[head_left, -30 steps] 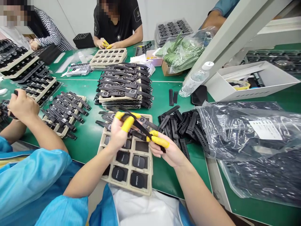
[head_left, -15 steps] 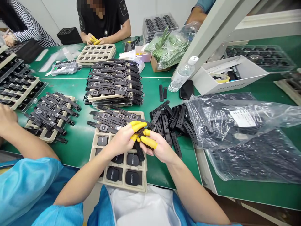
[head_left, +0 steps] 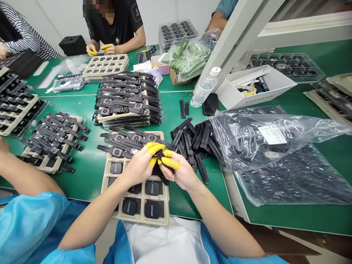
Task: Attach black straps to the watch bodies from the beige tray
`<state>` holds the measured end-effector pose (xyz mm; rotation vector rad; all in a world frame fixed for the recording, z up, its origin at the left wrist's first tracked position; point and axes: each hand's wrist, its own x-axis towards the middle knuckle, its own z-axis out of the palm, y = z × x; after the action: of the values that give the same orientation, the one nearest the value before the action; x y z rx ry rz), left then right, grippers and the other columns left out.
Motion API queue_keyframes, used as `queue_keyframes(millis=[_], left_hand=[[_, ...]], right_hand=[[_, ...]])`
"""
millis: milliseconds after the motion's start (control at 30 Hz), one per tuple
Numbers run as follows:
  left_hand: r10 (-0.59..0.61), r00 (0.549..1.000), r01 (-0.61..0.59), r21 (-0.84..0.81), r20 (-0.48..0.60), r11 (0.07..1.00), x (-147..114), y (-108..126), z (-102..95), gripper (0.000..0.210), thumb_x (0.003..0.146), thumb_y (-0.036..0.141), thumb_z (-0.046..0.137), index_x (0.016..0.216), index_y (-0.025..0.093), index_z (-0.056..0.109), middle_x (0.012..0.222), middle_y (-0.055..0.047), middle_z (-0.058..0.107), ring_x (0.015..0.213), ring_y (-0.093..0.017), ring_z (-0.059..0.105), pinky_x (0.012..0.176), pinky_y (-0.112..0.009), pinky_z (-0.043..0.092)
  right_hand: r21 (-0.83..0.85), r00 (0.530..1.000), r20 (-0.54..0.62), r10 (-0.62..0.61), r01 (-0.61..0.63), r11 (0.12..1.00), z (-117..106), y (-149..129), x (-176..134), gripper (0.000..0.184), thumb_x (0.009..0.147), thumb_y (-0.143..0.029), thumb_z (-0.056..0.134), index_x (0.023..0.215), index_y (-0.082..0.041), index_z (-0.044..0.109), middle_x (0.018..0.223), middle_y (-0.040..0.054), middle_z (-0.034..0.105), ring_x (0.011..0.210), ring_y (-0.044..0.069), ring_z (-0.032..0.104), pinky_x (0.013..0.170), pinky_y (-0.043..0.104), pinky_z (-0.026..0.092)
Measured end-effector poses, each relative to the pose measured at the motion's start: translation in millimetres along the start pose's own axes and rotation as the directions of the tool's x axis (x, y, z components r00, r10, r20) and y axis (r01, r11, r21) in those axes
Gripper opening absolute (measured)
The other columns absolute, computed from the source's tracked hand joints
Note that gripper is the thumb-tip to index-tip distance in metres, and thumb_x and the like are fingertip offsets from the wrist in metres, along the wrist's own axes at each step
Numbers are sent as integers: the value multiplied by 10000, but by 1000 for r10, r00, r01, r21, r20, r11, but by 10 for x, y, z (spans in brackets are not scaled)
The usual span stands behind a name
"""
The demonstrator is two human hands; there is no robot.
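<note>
Above a beige compartment tray (head_left: 140, 220), my left hand (head_left: 139, 165) pinches a black watch (head_left: 157, 153) in yellow-covered fingertips. My right hand (head_left: 181, 171), also wearing yellow finger covers, grips a black watch strap (head_left: 162, 176) against the watch's side. The fingers hide where strap and watch meet. In the tray's near compartments lie square black watch bodies (head_left: 152, 209). Across its far rows rest watches with straps (head_left: 121, 140). A loose pile of black straps (head_left: 189, 141) lies just right of the tray.
A clear bag of straps (head_left: 247, 143) spreads to the right. Behind the tray rises a stack of strapped watches (head_left: 128, 97). A water bottle (head_left: 205, 88), a phone (head_left: 211, 104) and a white box (head_left: 258, 90) stand farther back. Co-workers sit opposite and at left.
The view has shifted slightly, so the table's things sit a little farther left. My hands stay together on the watch and strap. The co-worker opposite has moved their hands apart.
</note>
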<state>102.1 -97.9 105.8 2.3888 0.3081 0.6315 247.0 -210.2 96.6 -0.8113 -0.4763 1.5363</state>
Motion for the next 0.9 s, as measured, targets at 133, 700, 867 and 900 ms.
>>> queue_keyframes(millis=[133,700,867,900], left_hand=[[33,999,-33,17,13,999,14,46,-24,520,984,96,403,1488,212,462,1313,-145,572,1219,-245,602,1031,-414,561],[62,993,-67,46,104,997,39,122,-102,469,1003,213,441,1468,154,453,1269,-168,575,1180,-267,601,1008,-439,567],[15,996,-24,104,86,994,51,167,-158,550,1027,211,428,1571,206,344,1422,-169,568,1320,-281,576,1082,-441,535],[-19,996,5,156,92,988,55,182,-210,545,1029,207,423,1569,206,348,1429,-165,580,1309,-278,593,1067,-429,545]], right_hand=[[79,1000,-22,-22,23,997,19,10,-10,309,852,-427,742,829,-216,517,456,-103,424,377,59,236,365,170,204],[-64,998,-10,-55,54,996,-27,29,-1,333,890,-491,706,834,-222,520,439,-122,389,366,64,224,372,189,220],[-558,925,9,-379,320,766,-140,-81,-12,275,928,-473,693,922,-212,604,656,-30,604,553,128,504,557,258,423],[-677,910,51,-410,334,656,-185,-130,-19,251,934,-449,693,951,-206,633,731,-8,641,615,139,535,603,268,436]])
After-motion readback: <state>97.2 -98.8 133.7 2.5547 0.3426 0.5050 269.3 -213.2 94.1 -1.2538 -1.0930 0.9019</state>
